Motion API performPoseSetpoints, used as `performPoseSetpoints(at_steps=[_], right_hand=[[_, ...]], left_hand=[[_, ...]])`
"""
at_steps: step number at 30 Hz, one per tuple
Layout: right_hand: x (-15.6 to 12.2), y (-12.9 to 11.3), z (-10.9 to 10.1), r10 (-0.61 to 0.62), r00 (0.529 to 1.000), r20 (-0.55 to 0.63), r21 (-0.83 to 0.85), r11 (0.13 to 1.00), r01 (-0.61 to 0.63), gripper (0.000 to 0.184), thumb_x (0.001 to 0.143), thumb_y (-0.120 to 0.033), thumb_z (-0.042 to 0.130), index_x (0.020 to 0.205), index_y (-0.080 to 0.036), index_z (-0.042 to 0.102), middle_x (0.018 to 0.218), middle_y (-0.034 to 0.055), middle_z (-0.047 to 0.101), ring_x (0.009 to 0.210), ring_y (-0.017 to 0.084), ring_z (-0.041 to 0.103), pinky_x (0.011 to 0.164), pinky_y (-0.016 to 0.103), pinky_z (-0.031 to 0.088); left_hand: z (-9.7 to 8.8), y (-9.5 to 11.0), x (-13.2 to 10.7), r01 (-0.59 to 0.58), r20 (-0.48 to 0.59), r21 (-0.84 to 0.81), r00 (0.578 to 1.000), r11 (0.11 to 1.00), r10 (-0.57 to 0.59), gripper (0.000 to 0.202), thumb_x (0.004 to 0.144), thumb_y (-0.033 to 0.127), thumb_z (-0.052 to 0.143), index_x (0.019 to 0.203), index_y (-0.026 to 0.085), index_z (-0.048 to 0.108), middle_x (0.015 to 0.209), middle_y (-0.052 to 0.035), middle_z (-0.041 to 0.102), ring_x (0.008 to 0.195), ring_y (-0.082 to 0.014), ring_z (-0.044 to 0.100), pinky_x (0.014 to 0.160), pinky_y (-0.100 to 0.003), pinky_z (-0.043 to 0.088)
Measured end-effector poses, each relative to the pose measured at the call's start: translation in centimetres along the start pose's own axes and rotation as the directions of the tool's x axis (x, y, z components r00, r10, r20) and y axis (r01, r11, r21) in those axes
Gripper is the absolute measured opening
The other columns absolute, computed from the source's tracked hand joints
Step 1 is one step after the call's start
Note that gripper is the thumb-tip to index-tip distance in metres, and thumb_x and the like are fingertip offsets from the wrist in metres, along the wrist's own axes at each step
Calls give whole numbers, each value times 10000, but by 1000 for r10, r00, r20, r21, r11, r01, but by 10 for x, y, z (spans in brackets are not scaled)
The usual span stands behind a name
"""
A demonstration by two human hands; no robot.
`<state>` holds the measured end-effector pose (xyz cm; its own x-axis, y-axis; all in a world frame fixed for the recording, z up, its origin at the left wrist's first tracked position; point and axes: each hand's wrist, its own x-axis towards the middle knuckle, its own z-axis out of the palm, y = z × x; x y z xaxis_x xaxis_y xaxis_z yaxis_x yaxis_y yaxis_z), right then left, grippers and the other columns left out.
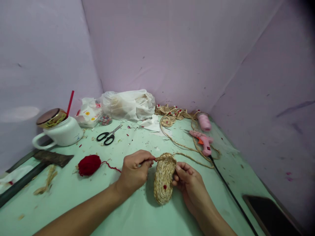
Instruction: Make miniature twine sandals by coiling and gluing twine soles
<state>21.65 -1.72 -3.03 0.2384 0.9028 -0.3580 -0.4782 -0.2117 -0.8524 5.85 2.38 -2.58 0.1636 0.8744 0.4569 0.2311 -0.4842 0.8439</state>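
A small oval woven jute sole (163, 179) with a red dot of yarn stands on edge over the green table (137, 216). My right hand (188, 182) grips its right side. At the sole's top end my left hand (134, 170) pinches red yarn between thumb and fingers. The red yarn (111, 166) runs left from that hand to a red yarn ball (89, 164). A jute cord (192, 157) leads from the sole's top toward the back right.
Black-handled scissors (107, 136), a white mug (61, 132) with a gold lid and red straw, plastic bags (129, 104), a jute cord pile (172, 114), a pink spool (204, 122), a pink glue gun (203, 141) with black cable, a hatchet (36, 168), a phone (270, 214).
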Motion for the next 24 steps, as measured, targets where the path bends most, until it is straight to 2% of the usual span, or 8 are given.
performPoseSetpoints(at_steps=[5,9,13,16,18,20,24], right_hand=[[0,0,1,1,999,-33,23,1000,-1,352,449,-317,819,614,-146,559,434,-53,497,409,60,433,409,184,458],[-1,2,1,6,999,-54,33,999,-4,373,427,-332,830,609,-149,561,449,-54,500,432,57,441,426,180,488],[-2,2,2,18,995,-94,56,998,-13,384,405,-326,841,604,-153,563,465,-53,512,445,57,463,453,189,514],[-3,2,3,23,993,-112,68,998,-15,395,390,-332,847,598,-153,563,460,-48,530,445,60,482,463,194,524],[-4,1,3,20,993,-113,72,997,-12,404,382,-339,848,597,-150,563,453,-45,538,445,60,488,471,192,527],[-4,2,3,10,994,-108,71,997,-2,410,385,-347,846,603,-144,565,450,-42,541,448,61,494,476,186,526],[-2,3,3,-17,995,-99,46,999,21,421,403,-369,838,624,-142,560,466,-45,547,451,64,512,487,195,529]], left_hand=[[1,3,-3,-20,36,29,999,999,18,191,734,77,511,717,170,677,722,-43,668,665,-151,616,632,-247,490],[3,1,-4,-22,14,27,1000,999,21,213,723,58,508,695,179,682,748,-44,666,724,-159,619,684,-250,484],[4,1,-4,-18,-4,38,1000,999,19,199,727,74,523,722,173,695,741,-48,635,690,-151,600,621,-240,472],[2,4,-5,-4,39,47,999,999,2,188,744,95,519,747,151,699,698,-51,628,654,-147,588,597,-244,463],[2,7,-6,44,79,37,996,998,-47,175,749,131,530,780,141,701,721,-60,644,651,-150,590,584,-246,464],[3,8,-8,158,106,2,982,987,-158,165,742,184,559,816,142,700,730,-59,656,624,-146,590,540,-236,459],[10,10,-8,426,85,-180,905,887,-417,153,639,213,649,774,147,676,646,-25,657,553,-129,587,491,-209,459]])
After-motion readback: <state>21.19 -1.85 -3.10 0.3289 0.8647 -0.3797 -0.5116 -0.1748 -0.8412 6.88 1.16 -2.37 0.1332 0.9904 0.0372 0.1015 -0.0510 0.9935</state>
